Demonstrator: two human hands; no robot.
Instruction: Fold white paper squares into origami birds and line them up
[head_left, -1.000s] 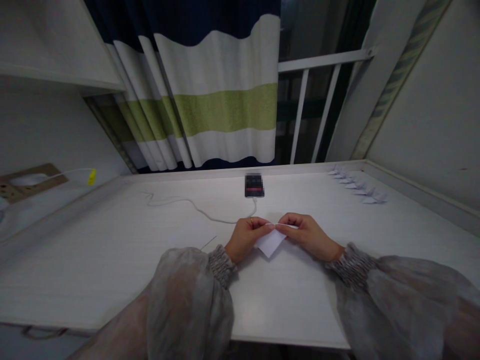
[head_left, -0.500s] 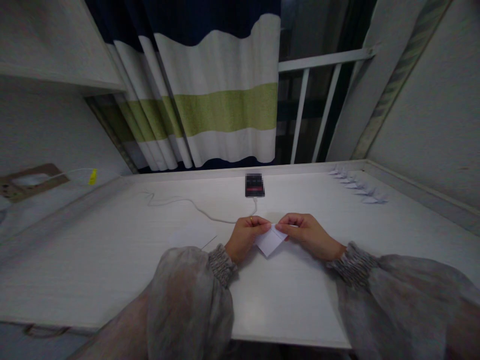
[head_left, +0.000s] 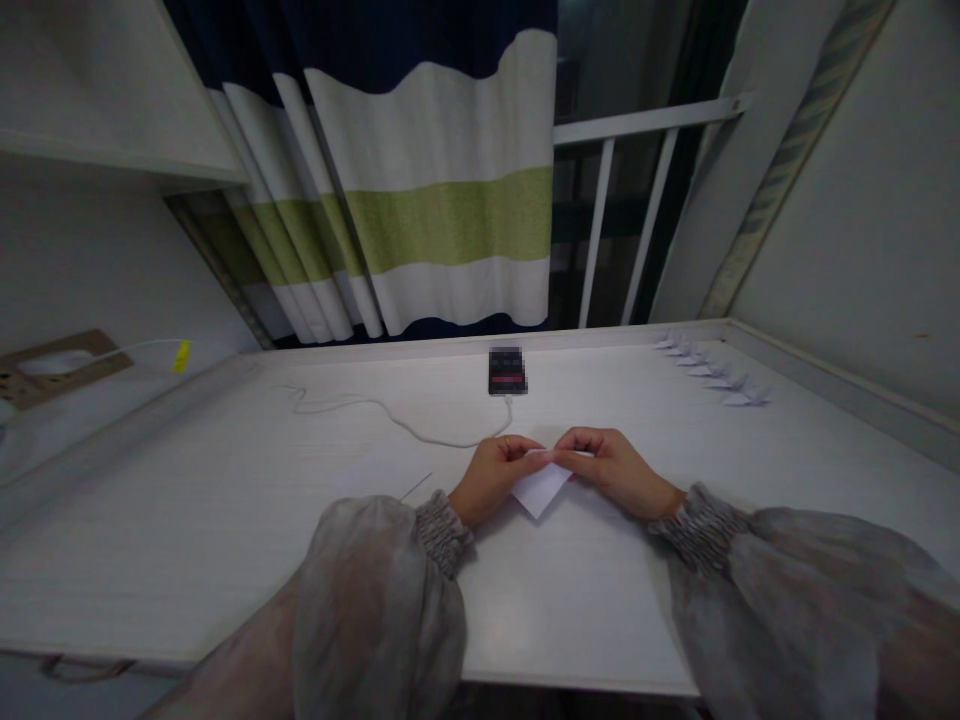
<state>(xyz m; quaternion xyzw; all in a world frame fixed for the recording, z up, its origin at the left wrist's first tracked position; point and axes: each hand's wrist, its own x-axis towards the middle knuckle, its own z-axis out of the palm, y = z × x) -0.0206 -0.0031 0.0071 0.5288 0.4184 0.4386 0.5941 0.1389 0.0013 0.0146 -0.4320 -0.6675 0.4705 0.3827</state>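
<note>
A small white folded paper (head_left: 540, 487) hangs point-down just above the white desk (head_left: 225, 500), in the middle. My left hand (head_left: 491, 475) pinches its upper left edge; a ring shows on one finger. My right hand (head_left: 611, 468) pinches the upper right edge, fingers curled. The fingertips of both hands meet over the paper's top. Grey puffy sleeves cover both forearms.
A phone (head_left: 507, 370) lies beyond my hands, with a white cable (head_left: 375, 408) running left to a wall socket (head_left: 45, 362). Several small folded paper figures (head_left: 709, 372) line the far right of the desk. A striped curtain (head_left: 442, 200) and a white rail (head_left: 645, 120) stand behind.
The hands have stayed in place; the fingertips shifted slightly along the paper's top edge and the fold looks flatter.
</note>
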